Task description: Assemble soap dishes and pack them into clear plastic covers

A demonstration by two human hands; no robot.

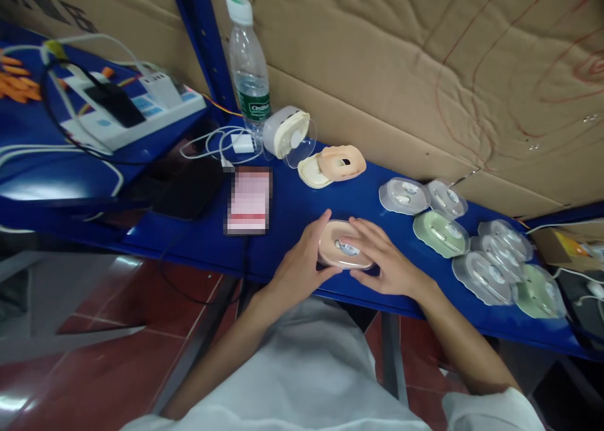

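Observation:
Between my two hands is a peach-coloured oval box with a clear lid (333,235), probably a soap box, low over the front part of the blue tabletop. My left hand (302,258) wraps its left side, thumb and fingers along the edge. The right side is gripped by my right hand (389,261), with a finger lying over the lid near a small printed label. Just beyond it, a peach lid-like shell with a dark slot (346,162) overlaps a cream oval tray (312,172).
Several clear-lidded boxes, including a green one (442,233), stand to the right. A phone with a blurred screen (248,201) lies left of my hands. Behind it are a water bottle (250,60), a cream-and-clear box (290,133) and cables. A power strip (136,119) sits far left.

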